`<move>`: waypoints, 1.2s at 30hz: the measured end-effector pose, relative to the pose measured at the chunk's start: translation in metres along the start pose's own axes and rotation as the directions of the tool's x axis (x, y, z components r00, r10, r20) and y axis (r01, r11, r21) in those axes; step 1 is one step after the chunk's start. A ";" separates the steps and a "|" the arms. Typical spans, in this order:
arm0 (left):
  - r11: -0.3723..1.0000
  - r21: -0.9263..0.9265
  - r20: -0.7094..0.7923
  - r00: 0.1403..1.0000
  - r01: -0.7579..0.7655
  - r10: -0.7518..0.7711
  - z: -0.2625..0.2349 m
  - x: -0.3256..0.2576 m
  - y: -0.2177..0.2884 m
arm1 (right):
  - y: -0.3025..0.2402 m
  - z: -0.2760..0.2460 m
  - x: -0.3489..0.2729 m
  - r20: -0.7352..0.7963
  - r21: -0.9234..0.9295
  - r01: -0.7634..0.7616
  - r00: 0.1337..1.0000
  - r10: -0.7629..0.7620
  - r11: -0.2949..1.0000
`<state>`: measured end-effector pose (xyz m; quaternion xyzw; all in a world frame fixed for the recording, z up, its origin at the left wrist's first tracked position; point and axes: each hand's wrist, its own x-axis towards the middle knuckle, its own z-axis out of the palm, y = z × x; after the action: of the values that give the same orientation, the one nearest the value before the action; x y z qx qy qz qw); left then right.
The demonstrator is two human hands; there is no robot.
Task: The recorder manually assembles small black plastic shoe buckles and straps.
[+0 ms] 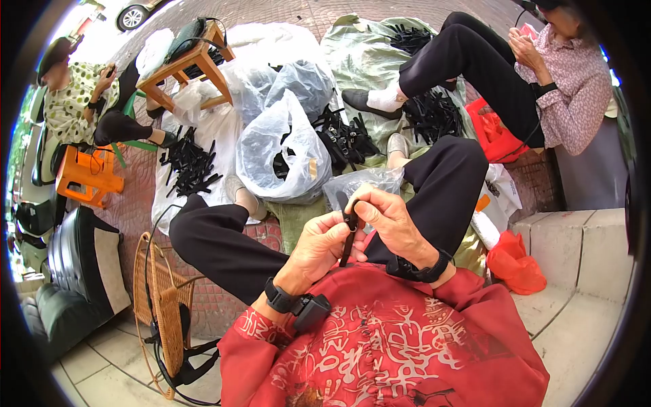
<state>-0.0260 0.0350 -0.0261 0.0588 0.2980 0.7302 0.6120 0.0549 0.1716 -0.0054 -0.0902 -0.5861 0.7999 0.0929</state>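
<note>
Reddish paving (pixel 227 298) behind a slim black strap (pixel 348 247)

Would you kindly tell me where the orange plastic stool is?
In the head view, the orange stool is on the left, between the person in the dotted top and the black padded seat.

The slim black strap (pixel 348 247) looks matt; the large whitish translucent bag (pixel 259 157) is thin, glossy, crinkled plastic. The brown stool (pixel 178 66) is smooth wood, the tan curved wickerwork (pixel 169 308) rough, the black padded seat (pixel 78 251) shiny, leather-like.
</note>
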 end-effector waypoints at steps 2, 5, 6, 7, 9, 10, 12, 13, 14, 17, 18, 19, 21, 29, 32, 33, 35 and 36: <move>1.000 0.019 0.028 1.000 0.009 -0.009 -0.001 0.000 0.000 | -0.006 0.002 -0.001 -0.001 0.031 -0.037 0.999 0.037 0.999; 1.000 -0.025 0.041 0.999 -0.010 0.011 -0.003 0.002 -0.001 | -0.004 0.003 -0.002 -0.040 0.129 -0.087 0.995 0.093 0.988; 0.999 0.000 0.021 0.999 -0.034 0.034 -0.003 0.003 -0.002 | -0.003 0.003 -0.002 -0.071 0.200 -0.097 0.991 0.113 0.975; 0.998 0.024 0.002 0.998 -0.057 0.057 -0.003 0.004 -0.003 | -0.004 0.005 -0.004 -0.071 0.200 -0.099 0.991 0.115 0.975; 0.995 0.015 -0.014 0.995 -0.095 0.095 -0.002 0.004 -0.004 | -0.011 0.010 -0.008 -0.073 0.342 -0.181 0.973 0.218 0.922; 0.991 0.007 -0.029 0.991 -0.134 0.134 -0.001 0.005 -0.005 | -0.007 0.007 -0.009 -0.077 0.342 -0.180 0.973 0.218 0.922; 0.985 0.037 -0.062 0.983 -0.171 0.173 0.002 0.004 -0.007 | 0.003 0.002 -0.009 -0.136 0.388 -0.162 0.964 0.230 0.908; 0.975 0.069 -0.096 0.972 -0.210 0.216 0.003 0.004 -0.008 | 0.003 0.003 -0.010 -0.137 0.388 -0.162 0.963 0.231 0.907; 0.976 0.069 -0.096 0.972 -0.209 0.215 0.004 0.004 -0.009 | 0.000 0.005 -0.010 -0.130 0.434 -0.186 0.955 0.266 0.882; 0.918 0.219 -0.124 0.924 -0.330 0.361 0.006 0.003 -0.014 | -0.001 0.006 -0.013 -0.119 0.502 -0.226 0.938 0.326 0.835; 0.881 0.290 -0.125 0.898 -0.374 0.422 0.008 0.003 -0.015 | -0.001 0.005 -0.014 -0.111 0.525 -0.245 0.930 0.350 0.815; 0.837 0.359 -0.120 0.869 -0.413 0.481 0.010 0.003 -0.015 | -0.002 0.006 -0.014 -0.113 0.526 -0.243 0.930 0.350 0.815; 0.786 0.454 -0.096 0.854 -0.420 0.511 0.015 0.000 -0.015 | -0.005 0.010 -0.014 -0.135 0.465 -0.252 0.927 0.349 0.849; 0.697 0.638 -0.066 0.877 -0.329 0.475 0.014 -0.002 -0.004 | -0.001 0.013 -0.011 -0.177 0.507 -0.170 0.939 0.295 0.845; 0.687 0.644 -0.063 0.872 -0.336 0.485 0.015 -0.002 -0.001 | 0.000 0.014 -0.009 -0.159 0.535 -0.165 0.944 0.290 0.829; 0.688 0.644 -0.064 0.872 -0.336 0.485 0.015 -0.002 -0.001 | 0.001 0.014 -0.008 -0.151 0.557 -0.153 0.948 0.281 0.816; 0.674 0.653 -0.084 0.852 -0.344 0.516 0.014 -0.001 -0.003 | 0.002 0.014 -0.007 -0.138 0.589 -0.152 0.949 0.284 0.794; 0.674 0.654 -0.084 0.852 -0.344 0.516 0.013 0.000 -0.004 | 0.002 0.014 -0.007 -0.123 0.622 -0.150 0.950 0.285 0.768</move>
<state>-0.0168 0.0399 -0.0175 0.2273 0.5750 0.7169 0.3222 0.0579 0.1560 -0.0028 -0.2075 -0.2715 0.9360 0.0846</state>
